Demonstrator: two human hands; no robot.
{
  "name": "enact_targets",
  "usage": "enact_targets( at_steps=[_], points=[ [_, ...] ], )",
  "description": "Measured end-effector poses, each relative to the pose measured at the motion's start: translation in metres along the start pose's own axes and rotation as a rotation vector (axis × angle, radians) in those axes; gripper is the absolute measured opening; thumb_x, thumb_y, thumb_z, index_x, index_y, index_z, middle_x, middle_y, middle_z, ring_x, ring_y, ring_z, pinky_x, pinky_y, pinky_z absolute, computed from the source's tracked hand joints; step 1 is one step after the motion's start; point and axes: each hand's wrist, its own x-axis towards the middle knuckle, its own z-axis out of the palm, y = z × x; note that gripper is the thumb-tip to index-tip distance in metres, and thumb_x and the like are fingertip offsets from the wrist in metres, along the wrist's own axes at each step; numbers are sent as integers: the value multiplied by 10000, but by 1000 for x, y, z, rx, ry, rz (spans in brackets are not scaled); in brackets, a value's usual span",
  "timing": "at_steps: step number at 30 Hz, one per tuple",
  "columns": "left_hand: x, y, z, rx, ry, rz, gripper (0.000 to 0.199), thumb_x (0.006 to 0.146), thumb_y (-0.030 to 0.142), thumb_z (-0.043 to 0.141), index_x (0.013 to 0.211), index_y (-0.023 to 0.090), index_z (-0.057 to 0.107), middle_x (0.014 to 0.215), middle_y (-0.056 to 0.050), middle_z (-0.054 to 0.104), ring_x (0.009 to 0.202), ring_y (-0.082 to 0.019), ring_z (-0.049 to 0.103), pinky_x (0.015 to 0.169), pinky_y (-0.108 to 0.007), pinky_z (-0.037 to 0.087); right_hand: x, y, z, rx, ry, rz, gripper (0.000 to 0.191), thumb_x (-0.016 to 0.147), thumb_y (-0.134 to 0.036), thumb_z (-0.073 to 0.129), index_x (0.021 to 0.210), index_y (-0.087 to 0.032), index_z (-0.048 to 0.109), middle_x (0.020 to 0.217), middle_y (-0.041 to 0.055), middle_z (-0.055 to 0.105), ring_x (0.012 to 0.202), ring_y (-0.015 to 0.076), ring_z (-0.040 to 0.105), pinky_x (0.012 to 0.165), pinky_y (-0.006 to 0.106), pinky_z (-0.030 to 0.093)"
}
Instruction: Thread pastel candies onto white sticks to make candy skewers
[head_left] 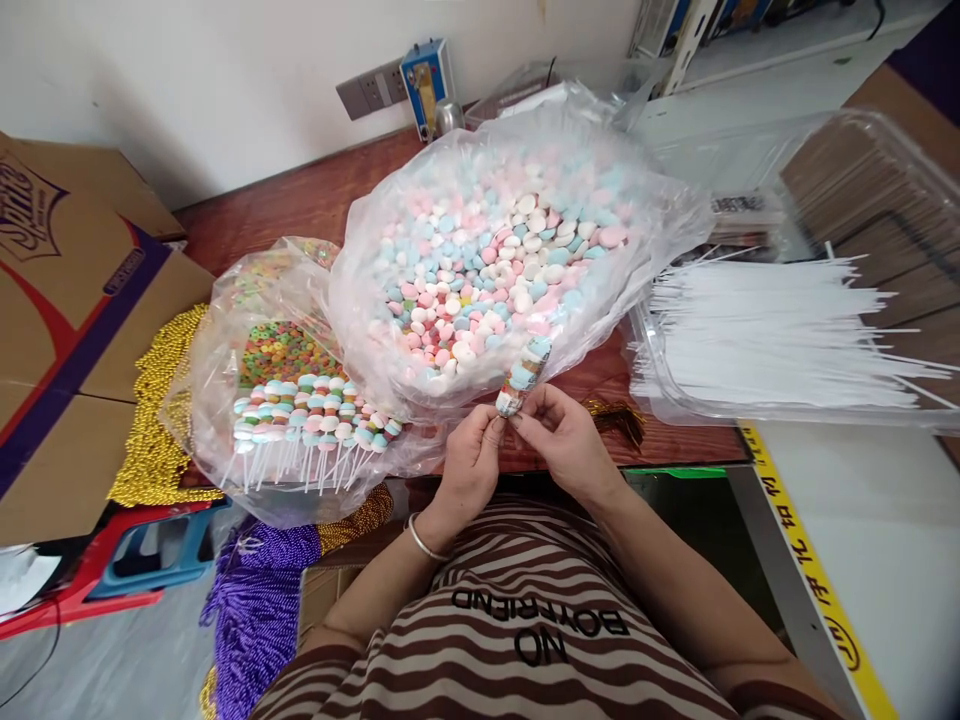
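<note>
Pinched fingers of my left hand (472, 455) and my right hand (566, 440) meet at the lower end of a candy skewer (523, 376) in a clear wrapper. It points up and away from me, with pale blue, white and brown-orange pieces showing through. Just beyond it lies a large clear plastic bag (367, 225) full of pink, white and blue candies (525, 240). Left of my hands, finished candy skewers (315, 410) with white sticks rest in rows on another plastic bag (214, 350). Orange and green ring-shaped candies (289, 350) sit inside that bag.
A clear tray (667, 400) of white sticks (765, 335) stands at right. Gold bead strings (161, 400) and a cardboard box (75, 330) are at left; purple bead strings (259, 590) hang below. Gold twist ties (619, 422) lie near the table's front edge.
</note>
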Motion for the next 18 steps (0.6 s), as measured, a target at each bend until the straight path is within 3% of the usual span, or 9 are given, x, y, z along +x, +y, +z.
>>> enact_targets(
  at_steps=[5, 8, 9, 11, 13, 14, 15, 17, 18],
  points=[
    [4, -21, 1, 270, 230, 366, 141, 1043, 222, 449, 1082, 202, 583, 854, -11, 650, 740, -126, 612, 701, -252, 474, 0, 3, 3, 335, -106, 235, 422, 668, -452, 907, 840, -191, 622, 715, -24, 630, 536, 99, 539, 491, 242, 464],
    [16, -24, -14, 297, 277, 571, 153, 1004, 291, 561, 1134, 209, 562, 1004, -59, 687, 927, -170, 674, 818, -304, 537, -5, -1, -1, 380, -231, 302, 421, 669, -470, 903, 803, -188, 620, 633, -36, 595, 504, 108, 532, 464, 246, 458],
    [18, -20, -20, 301, 300, 577, 239, 964, 348, 635, 1143, 207, 561, 1080, -83, 684, 1021, -199, 669, 880, -343, 542, -7, -4, -3, 339, -255, 278, 397, 702, -468, 884, 822, -191, 625, 644, -32, 603, 507, 110, 534, 459, 243, 456],
    [19, -6, -34, 302, 390, 449, 419, 848, 436, 771, 1135, 201, 577, 1130, -98, 671, 1071, -230, 652, 911, -380, 542, -9, -15, -9, 169, -230, 116, 302, 811, -439, 808, 878, -200, 637, 718, -11, 639, 554, 118, 567, 489, 245, 483],
    [11, 12, -45, 192, 399, 187, 378, 830, 465, 781, 1031, 193, 613, 925, -41, 674, 830, -175, 655, 747, -303, 543, -9, -27, -13, -91, -94, -206, 160, 909, -354, 714, 924, -211, 644, 823, 19, 670, 676, 142, 626, 602, 270, 543],
    [5, 20, -48, 61, 285, 34, 330, 874, 491, 727, 955, 188, 625, 780, -7, 647, 666, -136, 614, 623, -256, 505, -9, -34, -15, -239, -20, -396, 82, 933, -293, 678, 946, -219, 645, 874, 33, 680, 754, 158, 649, 677, 291, 565],
    [-3, 28, -51, -114, 78, -123, 367, 924, 544, 639, 887, 178, 635, 660, 10, 611, 528, -111, 551, 512, -228, 441, -9, -40, -16, -386, 25, -581, 23, 941, -230, 651, 964, -226, 647, 909, 45, 688, 818, 173, 661, 739, 311, 575],
    [-17, 38, -53, -485, -443, -388, 621, 957, 703, 429, 859, 145, 683, 573, -23, 616, 394, -104, 491, 397, -224, 351, -8, -50, -16, -639, -32, -897, 119, 946, -140, 606, 1011, -229, 651, 967, 71, 705, 913, 198, 668, 818, 348, 578],
    [-22, 42, -52, -634, -627, -470, 764, 941, 777, 318, 883, 123, 710, 589, -61, 649, 393, -120, 520, 391, -231, 360, -9, -55, -15, -725, -116, -1025, 139, 951, -124, 590, 1028, -223, 651, 982, 83, 712, 932, 207, 668, 828, 361, 580]
  ],
)
